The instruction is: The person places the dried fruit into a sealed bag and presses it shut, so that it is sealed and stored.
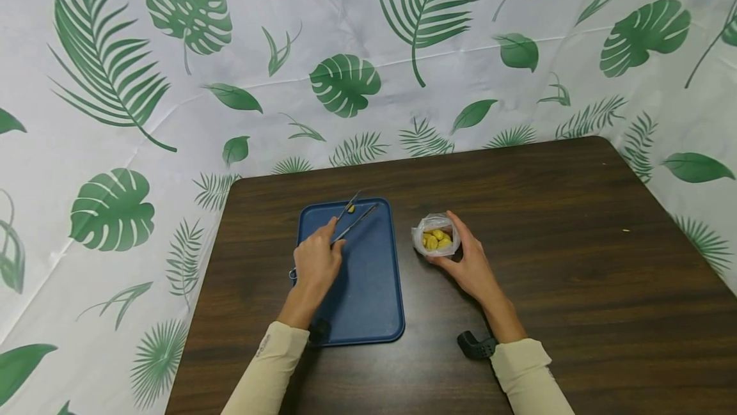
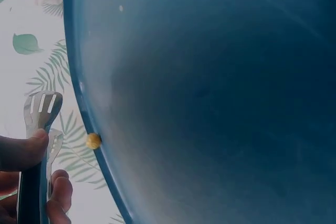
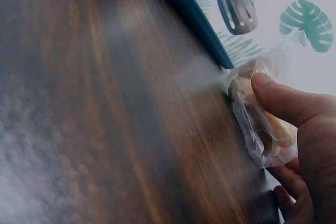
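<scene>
My left hand (image 1: 316, 258) grips metal tongs (image 1: 359, 218) above the blue tray (image 1: 368, 293), their two arms spread apart. One small yellow piece (image 1: 350, 209) lies near the tray's far edge, close to the tong tips. In the left wrist view the slotted tong head (image 2: 43, 109) stands apart from that yellow piece (image 2: 93, 140). To the right of the tray, my right hand (image 1: 472, 268) holds a clear plastic bag (image 1: 419, 240), thumb on one side and fingers on the other. Several yellow pieces (image 1: 435, 240) show through its open top; their exact kind is unclear.
Tray and bag are on a dark wooden table (image 1: 547, 242). Behind it hangs a white cloth (image 1: 276, 140) printed with green leaves. A small pale speck (image 1: 626, 230) lies on the table's right part. A black strap (image 1: 476, 344) sits at my right wrist.
</scene>
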The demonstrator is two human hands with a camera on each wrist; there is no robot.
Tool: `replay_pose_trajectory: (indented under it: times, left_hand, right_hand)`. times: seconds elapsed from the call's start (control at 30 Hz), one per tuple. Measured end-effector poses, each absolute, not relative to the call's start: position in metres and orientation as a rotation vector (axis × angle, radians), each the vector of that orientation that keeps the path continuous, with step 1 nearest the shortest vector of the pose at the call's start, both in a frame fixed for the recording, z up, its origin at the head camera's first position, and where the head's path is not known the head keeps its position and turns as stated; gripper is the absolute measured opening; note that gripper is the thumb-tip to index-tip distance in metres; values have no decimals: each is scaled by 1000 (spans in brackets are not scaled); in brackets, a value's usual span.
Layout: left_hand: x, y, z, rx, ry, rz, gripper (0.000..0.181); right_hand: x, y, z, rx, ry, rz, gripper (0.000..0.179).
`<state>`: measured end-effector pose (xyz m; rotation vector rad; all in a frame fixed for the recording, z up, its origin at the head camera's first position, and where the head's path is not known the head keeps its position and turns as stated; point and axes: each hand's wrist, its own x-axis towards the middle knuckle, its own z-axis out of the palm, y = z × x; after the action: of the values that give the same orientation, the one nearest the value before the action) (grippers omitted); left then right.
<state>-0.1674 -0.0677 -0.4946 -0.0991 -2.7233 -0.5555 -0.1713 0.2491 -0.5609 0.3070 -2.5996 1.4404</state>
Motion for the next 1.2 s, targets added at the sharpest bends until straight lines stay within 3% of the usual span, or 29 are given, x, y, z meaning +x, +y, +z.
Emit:
replay_pose_trajectory:
  times: [1.2]
  left_hand:
    - [-174,-89,-502,62,-2796,-544,34]
  right_hand:
    - [-171,248,-559,291,-2616,1437,102]
